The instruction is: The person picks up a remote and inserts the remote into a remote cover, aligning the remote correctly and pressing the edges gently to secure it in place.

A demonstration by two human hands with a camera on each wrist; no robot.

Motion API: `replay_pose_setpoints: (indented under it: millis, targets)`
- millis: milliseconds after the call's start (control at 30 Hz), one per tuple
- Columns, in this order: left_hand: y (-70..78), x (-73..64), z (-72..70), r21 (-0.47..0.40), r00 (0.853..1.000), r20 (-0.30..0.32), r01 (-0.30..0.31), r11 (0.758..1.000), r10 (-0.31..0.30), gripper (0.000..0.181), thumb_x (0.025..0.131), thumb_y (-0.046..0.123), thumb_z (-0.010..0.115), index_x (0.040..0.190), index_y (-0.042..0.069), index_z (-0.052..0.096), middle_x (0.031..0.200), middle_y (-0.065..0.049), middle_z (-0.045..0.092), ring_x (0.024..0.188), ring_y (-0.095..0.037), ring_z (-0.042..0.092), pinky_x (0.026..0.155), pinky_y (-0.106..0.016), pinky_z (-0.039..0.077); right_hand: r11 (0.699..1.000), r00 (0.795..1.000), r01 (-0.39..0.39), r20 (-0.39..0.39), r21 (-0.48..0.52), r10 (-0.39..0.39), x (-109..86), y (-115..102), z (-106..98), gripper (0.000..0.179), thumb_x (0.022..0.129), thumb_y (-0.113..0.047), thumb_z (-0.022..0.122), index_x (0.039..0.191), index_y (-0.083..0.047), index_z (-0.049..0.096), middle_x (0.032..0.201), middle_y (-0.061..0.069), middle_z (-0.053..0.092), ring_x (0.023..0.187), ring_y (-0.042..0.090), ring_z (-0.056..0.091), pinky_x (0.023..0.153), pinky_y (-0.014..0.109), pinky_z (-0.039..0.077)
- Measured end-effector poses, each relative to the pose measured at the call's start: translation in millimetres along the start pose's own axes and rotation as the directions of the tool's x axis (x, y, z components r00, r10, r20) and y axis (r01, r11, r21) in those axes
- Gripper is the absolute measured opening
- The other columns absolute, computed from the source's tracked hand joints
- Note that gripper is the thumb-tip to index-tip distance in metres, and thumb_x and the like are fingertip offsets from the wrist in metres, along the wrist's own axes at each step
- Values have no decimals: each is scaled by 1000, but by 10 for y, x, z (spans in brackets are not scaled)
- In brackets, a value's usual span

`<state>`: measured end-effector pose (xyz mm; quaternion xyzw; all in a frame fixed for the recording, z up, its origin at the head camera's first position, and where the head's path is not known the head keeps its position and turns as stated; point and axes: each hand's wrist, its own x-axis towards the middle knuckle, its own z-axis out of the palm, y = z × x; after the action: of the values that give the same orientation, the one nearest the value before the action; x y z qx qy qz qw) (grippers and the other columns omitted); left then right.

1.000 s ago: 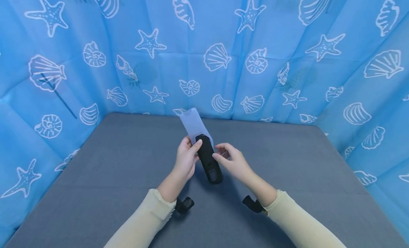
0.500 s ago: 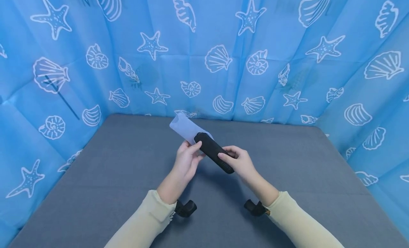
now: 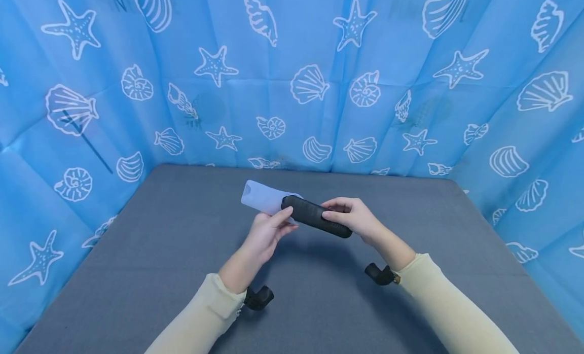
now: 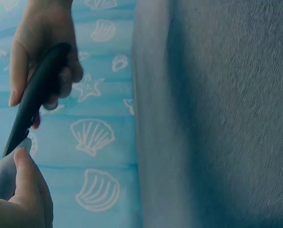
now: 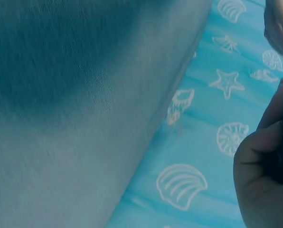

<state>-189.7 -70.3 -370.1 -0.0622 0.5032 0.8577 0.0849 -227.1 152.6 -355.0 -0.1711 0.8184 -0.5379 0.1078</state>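
Since a second ago the black remote (image 3: 316, 216) has swung from pointing toward the person to lying crosswise above the counter (image 3: 150, 252), the right hand (image 3: 353, 218) clamped on one end, the left hand (image 3: 266, 231) pinching the pale sleeve (image 3: 262, 197) half-off its other end, suggesting it is being drawn out.

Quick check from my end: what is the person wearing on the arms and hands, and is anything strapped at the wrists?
Both arms wear long, pale cream sleeves that end at the wrists with a snug cuff. The left hand and right hand are bare: no gloves, rings or watch visible. A small black device, angled like an elbow, sits under each wrist: left wrist mount, right wrist mount. No cables or markings show.
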Motion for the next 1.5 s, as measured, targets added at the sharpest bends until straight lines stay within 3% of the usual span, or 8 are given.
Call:
replay_pose_setpoints:
  millis: [167,300,567,667,800,1133,1333,1500]
  targets:
    - [-49,-16,38,-145,999,-31,15,989,-20,33,100,3,52,129,-9,43,111,-16,53,82,-12,64,82,-30,53,998,1000,6,-5,57,-5,37,-12,-87,42,97,-20,59,129,7,54,112,16,60,91,20,56,78,31,49]
    - [-73,-10,64,-221,999,-45,-19,975,9,32,101,4,51,129,-7,40,114,-16,49,85,-14,63,84,-30,53,975,999,-23,-18,219,28,15,25,-81,51,101,-27,52,138,7,44,116,18,52,86,18,57,70,29,50]
    - [-88,23,131,-331,989,-112,-124,935,92,34,102,6,49,131,-6,37,114,-17,47,84,-15,61,88,-30,51,752,1000,-2,4,659,-1,-61,164,136,29,104,-29,47,127,-11,47,112,7,62,91,18,65,69,33,56]
    - [-101,17,167,-356,985,-122,-159,921,123,33,101,5,49,131,-6,39,116,-16,49,81,-15,61,87,-30,51,731,999,-34,27,681,21,-58,144,268,31,103,-35,48,126,-15,50,113,5,66,99,19,64,79,37,54]
    - [-125,14,200,-370,980,-128,-187,910,150,31,101,3,49,129,-7,40,114,-16,49,79,-16,60,86,-30,52,760,998,-64,22,647,65,-37,85,433,42,103,-42,44,132,-12,48,115,4,66,105,18,60,89,41,48]
    - [-174,4,223,-326,982,-136,-172,930,134,34,101,4,50,132,-7,40,114,-16,50,86,-16,60,85,-30,52,720,983,-59,-83,691,161,-8,12,568,27,104,-40,44,110,-20,61,93,-4,71,100,17,58,84,40,41]
    - [-202,0,218,-319,984,-151,-137,938,92,35,100,6,52,132,-4,42,115,-14,51,96,-18,60,82,-30,54,671,980,-64,-79,739,181,-11,-6,550,23,104,-37,43,109,-20,59,90,-5,71,98,16,58,84,38,41]
    - [-242,-3,218,-231,979,-180,-136,964,95,36,100,10,55,131,-5,45,109,-10,54,96,-18,56,96,-45,46,599,986,-58,-48,798,160,-30,-33,538,23,105,-34,41,105,-23,61,92,-3,70,96,16,58,81,37,44]
